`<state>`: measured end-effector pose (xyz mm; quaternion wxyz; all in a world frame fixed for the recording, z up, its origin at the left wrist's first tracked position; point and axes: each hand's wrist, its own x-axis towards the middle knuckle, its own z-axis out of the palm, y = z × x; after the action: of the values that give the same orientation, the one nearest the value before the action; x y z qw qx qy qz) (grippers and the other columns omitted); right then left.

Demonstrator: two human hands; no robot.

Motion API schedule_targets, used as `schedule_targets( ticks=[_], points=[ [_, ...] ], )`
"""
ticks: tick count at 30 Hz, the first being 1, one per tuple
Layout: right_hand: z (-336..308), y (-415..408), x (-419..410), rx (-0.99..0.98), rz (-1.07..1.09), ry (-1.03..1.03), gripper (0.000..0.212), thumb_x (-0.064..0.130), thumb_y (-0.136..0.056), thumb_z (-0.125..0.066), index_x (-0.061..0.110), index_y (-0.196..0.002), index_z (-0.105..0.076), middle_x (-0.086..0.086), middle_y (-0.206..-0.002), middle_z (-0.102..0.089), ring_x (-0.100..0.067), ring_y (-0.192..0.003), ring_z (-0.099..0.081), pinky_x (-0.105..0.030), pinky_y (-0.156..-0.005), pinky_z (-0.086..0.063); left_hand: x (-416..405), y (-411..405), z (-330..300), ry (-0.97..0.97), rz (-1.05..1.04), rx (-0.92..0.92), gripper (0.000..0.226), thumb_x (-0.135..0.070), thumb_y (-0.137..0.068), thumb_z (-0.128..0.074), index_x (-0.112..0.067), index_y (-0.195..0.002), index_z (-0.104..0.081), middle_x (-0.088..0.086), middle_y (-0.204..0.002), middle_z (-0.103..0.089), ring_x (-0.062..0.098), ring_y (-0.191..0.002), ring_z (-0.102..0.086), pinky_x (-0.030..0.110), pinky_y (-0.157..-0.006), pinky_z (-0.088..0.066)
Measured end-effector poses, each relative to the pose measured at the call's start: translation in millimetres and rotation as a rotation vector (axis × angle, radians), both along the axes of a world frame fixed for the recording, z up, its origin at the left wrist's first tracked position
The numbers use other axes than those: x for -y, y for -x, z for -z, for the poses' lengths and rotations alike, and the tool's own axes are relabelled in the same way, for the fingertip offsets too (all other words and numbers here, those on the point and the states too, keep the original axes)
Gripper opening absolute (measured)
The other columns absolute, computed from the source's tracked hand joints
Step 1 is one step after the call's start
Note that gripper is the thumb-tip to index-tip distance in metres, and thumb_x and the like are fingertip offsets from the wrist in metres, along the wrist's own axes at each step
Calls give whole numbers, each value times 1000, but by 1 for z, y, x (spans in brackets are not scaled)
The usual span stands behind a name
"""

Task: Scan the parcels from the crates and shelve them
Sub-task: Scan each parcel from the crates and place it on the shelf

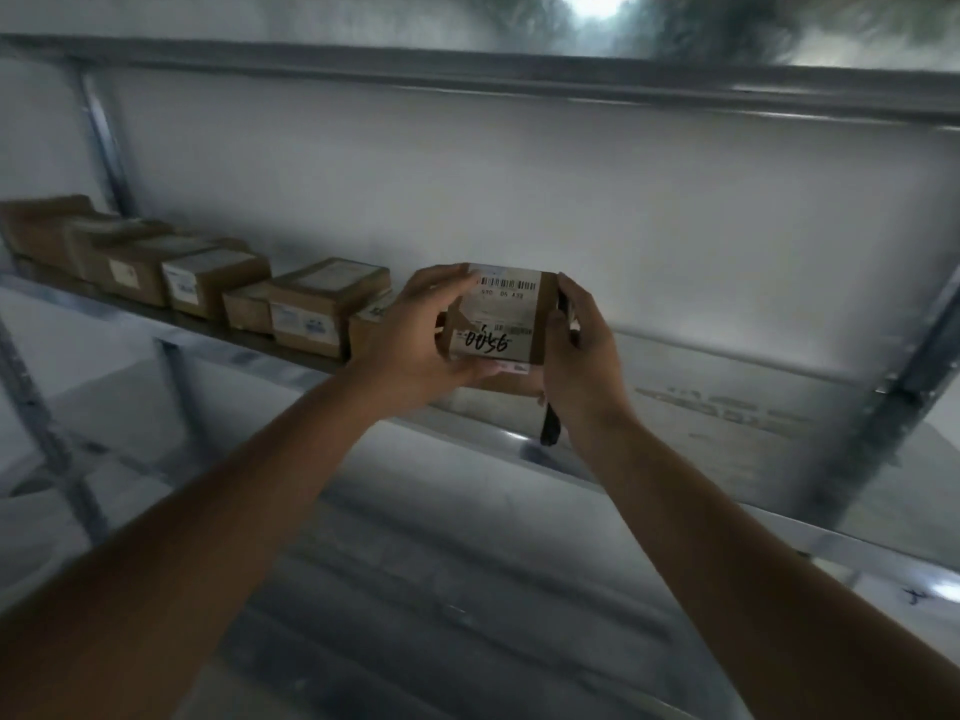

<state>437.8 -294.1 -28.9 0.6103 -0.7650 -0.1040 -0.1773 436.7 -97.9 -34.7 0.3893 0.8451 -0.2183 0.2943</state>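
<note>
Two bare forearms, no sleeves, left hand, right hand

The scene was dim and grey; a bright glare shone at the top edge. Motion blur smeared the shelf, and wide-angle distortion bent its rails.

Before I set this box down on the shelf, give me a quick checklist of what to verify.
1. Two-handed grip: left hand and right hand hold the brown cardboard parcel with the white barcode label from both sides: ok.
2. Free space on the grey metal shelf to the right of the row of brown cardboard boxes: ok.
3. Label facing outward, handwritten number visible: ok.
4. Parcel already scanned: cannot tell.
5. Black strap hanging under the right hand, clear of the parcel's landing spot: cannot tell.
</note>
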Motion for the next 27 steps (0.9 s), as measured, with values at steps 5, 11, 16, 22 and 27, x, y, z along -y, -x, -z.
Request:
schedule_targets(
  ticks=[5, 11, 16, 22, 27],
  points=[
    [-2, -25, -44, -69, 77, 42, 38, 25, -112, -44, 41, -145, -54, 16, -109, -69, -19, -106, -73, -30, -70, -56, -39, -34, -13, -110, -1, -102, 104, -48, -69, -89, -20, -157, -44, -2, -151, -49, 9, -138, -45, 37, -112, -52],
    [-13, -45, -73, -238, 160, 92, 33, 20, -114, -44, 27, -142, -59, 10, -105, -69, -3, -84, -64, -7, -47, -45, -67, -69, -22, -163, 116, -258, 99, -39, -79, -90, -19, -161, -38, -1, -158, -45, 12, -140, -42, 22, -108, -40],
    [-24, -49, -79, -362, 219, 93, 31, 26, -115, -43, 29, -141, -59, -7, -105, -74, -14, -66, -63, -20, -43, -48, -65, -93, -24, -176, 213, -356, 104, -31, -81, -90, -15, -164, -30, 1, -161, -44, 12, -143, -41, -3, -85, -34],
    [-25, -52, -73, -452, 262, 150, 29, 26, -115, -44, 27, -138, -62, -1, -102, -71, -14, -79, -66, -23, -57, -46, -57, -104, -29, -237, 306, -466, 90, -27, -82, -90, -14, -156, -40, 5, -150, -55, 22, -136, -53, 23, -102, -52],
    [-27, -59, -74, -512, 275, 273, 33, 22, -114, -43, 24, -141, -61, -7, -106, -67, -24, -89, -63, -29, -66, -46, -58, -113, -31, -310, 343, -500, 81, -28, -81, -91, -13, -147, -46, 5, -143, -59, 23, -127, -58, 49, -106, -55]
  ],
)
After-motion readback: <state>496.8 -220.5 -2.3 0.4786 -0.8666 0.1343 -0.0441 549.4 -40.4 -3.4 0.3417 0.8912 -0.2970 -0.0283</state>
